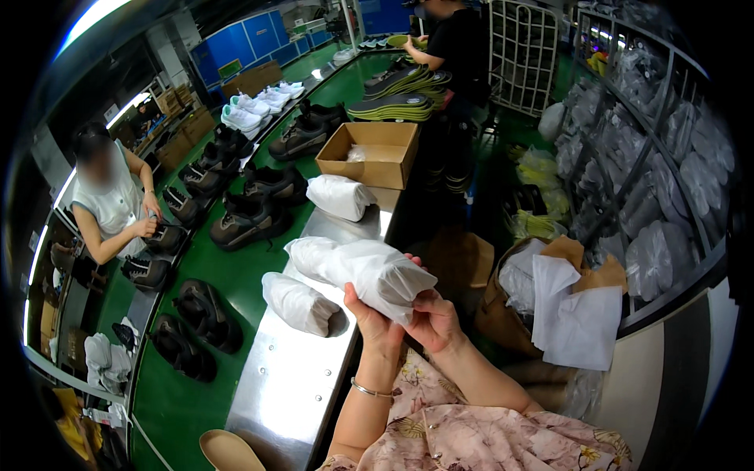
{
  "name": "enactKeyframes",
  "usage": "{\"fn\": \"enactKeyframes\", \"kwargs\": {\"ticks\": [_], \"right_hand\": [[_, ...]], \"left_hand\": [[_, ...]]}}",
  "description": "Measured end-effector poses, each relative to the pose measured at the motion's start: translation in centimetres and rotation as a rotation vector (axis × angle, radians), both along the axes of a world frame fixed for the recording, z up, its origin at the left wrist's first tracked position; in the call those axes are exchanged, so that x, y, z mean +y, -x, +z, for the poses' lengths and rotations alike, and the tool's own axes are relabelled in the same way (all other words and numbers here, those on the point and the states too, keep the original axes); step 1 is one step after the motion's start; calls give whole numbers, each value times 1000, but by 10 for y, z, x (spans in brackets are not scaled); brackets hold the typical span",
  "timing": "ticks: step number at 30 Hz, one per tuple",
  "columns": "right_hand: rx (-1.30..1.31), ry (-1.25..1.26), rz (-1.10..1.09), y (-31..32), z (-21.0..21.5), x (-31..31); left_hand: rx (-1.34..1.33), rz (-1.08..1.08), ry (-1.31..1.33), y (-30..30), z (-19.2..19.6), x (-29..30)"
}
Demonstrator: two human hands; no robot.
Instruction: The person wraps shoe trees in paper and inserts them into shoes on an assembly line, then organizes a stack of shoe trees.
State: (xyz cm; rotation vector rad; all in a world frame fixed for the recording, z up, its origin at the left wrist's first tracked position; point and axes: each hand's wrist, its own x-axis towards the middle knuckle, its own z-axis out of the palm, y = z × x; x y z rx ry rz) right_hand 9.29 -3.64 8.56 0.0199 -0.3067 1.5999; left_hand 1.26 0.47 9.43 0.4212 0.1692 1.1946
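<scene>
Both hands are gripping one white paper-wrapped bundle [363, 269], which is being held above the near edge of the steel bench [294, 377]. Left hand [375, 320] is supporting the bundle from beneath, its fingers [355, 298] curled shut around the lower end. Right hand [434, 318] is pinching the twisted paper at the same end, fingers closed on it. A thin bracelet [371, 389] is sitting on the left wrist.

Two more wrapped bundles are lying on the bench: one [300, 304] just left of the held bundle, another [340, 196] farther back, near an open cardboard box [369, 155]. Loose white paper sheets [577, 314] are standing in a brown bag to the right.

Alongside the bench, a green conveyor belt [236, 275] is carrying dark shoes [250, 220] and, farther away, white shoes [243, 116]. A seated person [106, 196] across the belt is handling a dark shoe. A second person [448, 39] is standing at the far end beside stacked insoles [397, 104].
</scene>
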Motion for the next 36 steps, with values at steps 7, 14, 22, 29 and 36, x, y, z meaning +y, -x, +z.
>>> {"fn": "enactKeyframes", "kwargs": {"ticks": [7,14,22,29,36], "right_hand": [[-567,169,-21,-14,-1,-19],[-78,-108,74,6,-2,-18],[-850,289,-9,-22,-8,-19],[-1197,-148,-642,9,23,-2],[-1074,5,-705,50,21,14]], "left_hand": [[118,111,-94,21,-4,12],[95,-17,-118,19,11,4],[247,154,-165,50,-20,21],[409,434,-53,23,-3,1],[511,408,-104,54,8,11]]}}
